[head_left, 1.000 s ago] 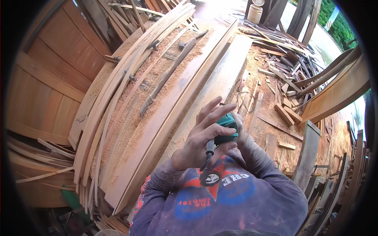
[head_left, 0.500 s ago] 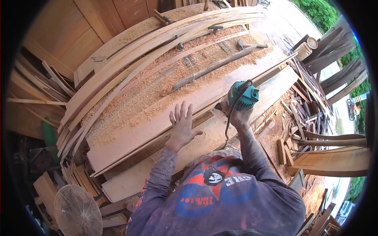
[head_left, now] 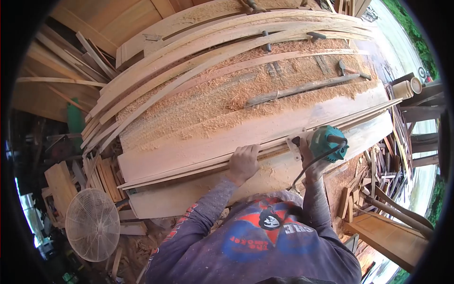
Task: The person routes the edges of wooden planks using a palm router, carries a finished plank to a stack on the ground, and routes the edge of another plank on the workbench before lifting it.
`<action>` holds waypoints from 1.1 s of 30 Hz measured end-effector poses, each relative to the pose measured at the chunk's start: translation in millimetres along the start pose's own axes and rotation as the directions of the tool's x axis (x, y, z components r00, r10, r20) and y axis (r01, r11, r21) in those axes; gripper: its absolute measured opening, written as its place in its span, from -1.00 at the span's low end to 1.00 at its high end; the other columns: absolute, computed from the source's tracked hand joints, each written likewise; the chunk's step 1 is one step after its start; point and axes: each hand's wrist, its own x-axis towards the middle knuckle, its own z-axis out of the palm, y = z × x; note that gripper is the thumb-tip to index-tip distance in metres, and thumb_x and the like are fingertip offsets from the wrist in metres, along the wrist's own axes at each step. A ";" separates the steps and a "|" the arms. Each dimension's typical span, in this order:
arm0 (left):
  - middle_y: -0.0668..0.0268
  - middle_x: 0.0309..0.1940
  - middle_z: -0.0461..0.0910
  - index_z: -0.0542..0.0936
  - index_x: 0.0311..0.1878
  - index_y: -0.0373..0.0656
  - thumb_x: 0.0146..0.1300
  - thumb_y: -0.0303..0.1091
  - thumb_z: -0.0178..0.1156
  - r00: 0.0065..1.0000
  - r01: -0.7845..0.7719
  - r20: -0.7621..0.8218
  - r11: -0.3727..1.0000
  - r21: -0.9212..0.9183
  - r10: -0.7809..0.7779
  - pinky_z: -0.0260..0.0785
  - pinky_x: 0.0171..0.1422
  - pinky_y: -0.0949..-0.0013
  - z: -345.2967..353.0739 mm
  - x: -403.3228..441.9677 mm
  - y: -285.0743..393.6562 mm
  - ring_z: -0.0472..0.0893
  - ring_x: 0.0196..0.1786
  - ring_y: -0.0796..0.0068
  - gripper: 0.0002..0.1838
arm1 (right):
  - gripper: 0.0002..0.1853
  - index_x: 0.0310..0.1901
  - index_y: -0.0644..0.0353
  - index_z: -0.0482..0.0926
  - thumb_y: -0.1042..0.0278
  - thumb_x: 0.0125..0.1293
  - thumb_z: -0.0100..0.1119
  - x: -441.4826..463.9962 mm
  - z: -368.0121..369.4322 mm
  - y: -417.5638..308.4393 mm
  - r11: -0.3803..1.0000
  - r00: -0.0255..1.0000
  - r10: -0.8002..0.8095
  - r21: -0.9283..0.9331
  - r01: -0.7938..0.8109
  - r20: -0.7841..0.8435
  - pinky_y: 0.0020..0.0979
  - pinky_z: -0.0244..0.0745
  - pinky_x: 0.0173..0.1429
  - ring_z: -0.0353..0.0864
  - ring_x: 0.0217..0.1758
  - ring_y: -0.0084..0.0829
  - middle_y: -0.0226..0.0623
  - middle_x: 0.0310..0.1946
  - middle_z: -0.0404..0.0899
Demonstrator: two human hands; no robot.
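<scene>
The teal, round-bodied power tool (head_left: 327,144) is in the right hand (head_left: 313,161), whose fingers wrap its near side; it is probably dense, top-heavy and rigid, best held low on the body, clear of its dark cord (head_left: 316,161). The left hand (head_left: 244,164) bends its fingers over the long, thin, pale wooden strips (head_left: 198,169), likely springy along their length and best steadied from above near the tool. The left thumb is hidden, so I cannot tell whether it pinches. The tool's underside and any bit are hidden too.
</scene>
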 end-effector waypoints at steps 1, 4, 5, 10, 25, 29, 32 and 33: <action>0.14 -0.28 0.74 0.64 -0.07 -0.14 0.17 -0.40 0.16 1.000 -0.009 0.006 1.000 0.000 0.009 0.52 -0.04 0.12 -0.4 -0.2 0.0 0.73 -0.19 0.14 -0.75 | -0.50 0.17 0.12 0.50 0.37 0.23 0.49 2.0 2.2 -6.2 0.735 0.935 0.356 0.616 -0.284 0.007 -0.26 0.46 0.26 0.58 0.13 -0.41 -0.45 -0.02 0.63; 0.15 -0.34 0.73 0.64 -0.06 -0.15 0.15 -0.43 0.15 1.000 -0.018 -0.022 1.000 0.017 0.018 0.52 -0.08 0.18 -7.3 1.3 4.3 0.73 -0.24 0.19 -0.73 | -0.42 0.27 0.34 0.41 0.39 0.30 0.47 2.2 8.9 -16.1 0.984 0.991 0.011 0.179 0.013 -0.133 -0.24 0.51 0.24 0.59 0.09 -0.33 -0.20 0.07 0.60; 0.16 -0.33 0.73 0.64 -0.06 -0.15 0.14 -0.44 0.15 0.998 -0.027 -0.047 1.000 0.000 0.027 0.52 -0.07 0.18 -9.3 2.0 5.6 0.73 -0.24 0.19 -0.72 | -0.36 0.29 0.39 0.37 0.40 0.28 0.48 2.2 8.0 -16.6 0.988 0.991 0.039 0.155 -0.019 -0.126 -0.22 0.51 0.25 0.58 0.11 -0.32 -0.16 0.07 0.59; 0.20 -0.31 0.73 0.63 -0.05 -0.14 0.09 -0.43 0.18 0.993 -0.048 -0.113 0.998 -0.045 0.042 0.52 -0.06 0.18 -5.5 1.9 3.1 0.73 -0.21 0.20 -0.69 | -0.30 0.30 0.43 0.36 0.43 0.20 0.53 17.7 7.3 -12.9 0.991 0.966 0.077 0.128 -0.046 -0.246 -0.20 0.51 0.26 0.57 0.13 -0.29 -0.15 0.06 0.58; 0.23 -0.17 0.74 0.64 -0.05 -0.12 0.00 -0.55 0.17 0.992 -0.046 -0.118 0.999 -0.028 0.043 0.51 0.01 0.17 -1.8 2.6 7.9 0.73 -0.07 0.22 -0.63 | -0.75 -0.16 0.24 0.66 0.47 0.16 0.51 80.1 -50.2 53.1 0.985 0.875 0.159 0.138 -0.107 -0.457 -0.36 0.56 -0.14 0.61 -0.29 -0.49 -0.39 -0.28 0.66; 0.22 -0.16 0.75 0.65 -0.04 -0.14 0.03 -0.56 0.16 0.998 -0.017 -0.056 1.000 0.001 0.017 0.51 0.02 0.15 -3.6 3.9 10.1 0.73 -0.08 0.19 -0.63 | -0.72 -0.12 0.22 0.63 0.51 0.15 0.50 94.5 -55.4 29.6 0.978 0.824 0.192 0.178 -0.113 -0.534 -0.39 0.58 -0.17 0.63 -0.28 -0.52 -0.43 -0.28 0.66; 0.21 -0.17 0.75 0.65 -0.04 -0.14 0.05 -0.57 0.16 0.999 -0.024 -0.043 1.000 0.015 0.024 0.50 -0.01 0.13 -1.8 2.4 9.0 0.73 -0.10 0.18 -0.64 | -0.67 -0.06 0.23 0.64 0.49 0.13 0.51 105.0 -63.6 33.3 0.977 0.799 0.201 0.174 -0.123 -0.567 -0.38 0.62 -0.11 0.68 -0.22 -0.52 -0.41 -0.25 0.69; 0.21 -0.17 0.75 0.65 -0.03 -0.14 0.06 -0.57 0.16 0.999 -0.023 -0.043 0.999 0.031 0.024 0.49 -0.03 0.12 -0.9 2.5 9.0 0.73 -0.11 0.18 -0.64 | -0.66 -0.06 0.23 0.64 0.47 0.12 0.51 109.2 -66.8 41.1 0.977 0.791 0.200 0.174 -0.119 -0.579 -0.38 0.62 -0.10 0.68 -0.22 -0.52 -0.40 -0.25 0.69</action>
